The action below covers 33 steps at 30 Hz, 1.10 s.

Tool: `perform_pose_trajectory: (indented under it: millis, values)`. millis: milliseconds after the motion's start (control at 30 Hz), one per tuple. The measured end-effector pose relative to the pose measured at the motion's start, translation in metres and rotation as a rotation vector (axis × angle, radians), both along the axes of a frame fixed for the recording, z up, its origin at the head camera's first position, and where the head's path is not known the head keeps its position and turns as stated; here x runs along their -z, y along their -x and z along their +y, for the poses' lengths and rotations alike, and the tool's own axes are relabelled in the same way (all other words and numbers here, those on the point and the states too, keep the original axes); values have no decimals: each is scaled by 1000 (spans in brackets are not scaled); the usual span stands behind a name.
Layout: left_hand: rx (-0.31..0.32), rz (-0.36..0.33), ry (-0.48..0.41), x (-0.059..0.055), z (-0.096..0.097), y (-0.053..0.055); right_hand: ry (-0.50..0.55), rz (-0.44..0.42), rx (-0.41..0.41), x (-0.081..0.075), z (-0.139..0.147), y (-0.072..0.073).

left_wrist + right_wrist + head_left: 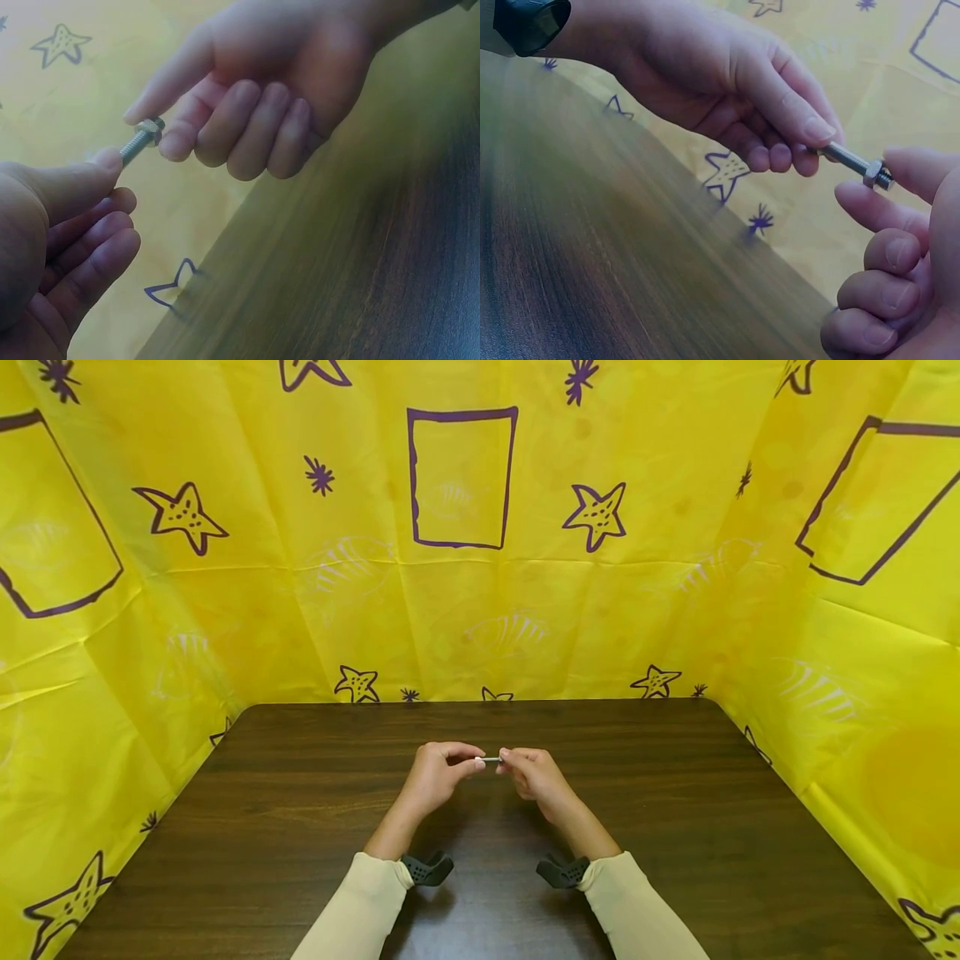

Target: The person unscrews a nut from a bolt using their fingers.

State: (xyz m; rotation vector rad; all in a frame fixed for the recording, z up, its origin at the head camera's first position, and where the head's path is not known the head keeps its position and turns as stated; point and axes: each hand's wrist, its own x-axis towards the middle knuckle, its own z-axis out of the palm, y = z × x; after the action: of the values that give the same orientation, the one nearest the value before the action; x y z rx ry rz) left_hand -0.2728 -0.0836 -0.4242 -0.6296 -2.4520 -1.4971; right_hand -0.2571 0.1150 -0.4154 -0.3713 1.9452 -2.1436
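Note:
Between the two hands, above the table, a silver threaded bolt (491, 759) lies roughly level. My left hand (438, 777) pinches one end of it between thumb and fingertips, which hide that end. A hex nut (872, 172) sits on the thread close to the bolt's other end, with a short bit of thread showing past it. The thumb and index finger of my right hand (538, 778) are around the nut, the fingertips at its sides; how firmly they press cannot be seen. The right hand's other fingers curl toward the palm (330, 67).
Below both hands is a dark wood-grain table (300, 827). Yellow cloth (465, 593) with purple starfish drawings surrounds its back and sides. Each wrist wears a dark band, the left band (429, 868) and the right band (562, 871), next to pale sleeves.

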Motion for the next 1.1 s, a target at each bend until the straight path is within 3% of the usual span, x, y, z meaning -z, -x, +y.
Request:
perform_pose_trajectory:
  millis: [367,767,1100]
  values:
    - [-29,6,-28,0,-1,0,97,34,9,28,2,17]
    - [-35,3,-47,-2,-2,0,148,113,-1,30,1,17]
    - [-36,1,-42,-1,-3,0,123,153,3,32,1,19]
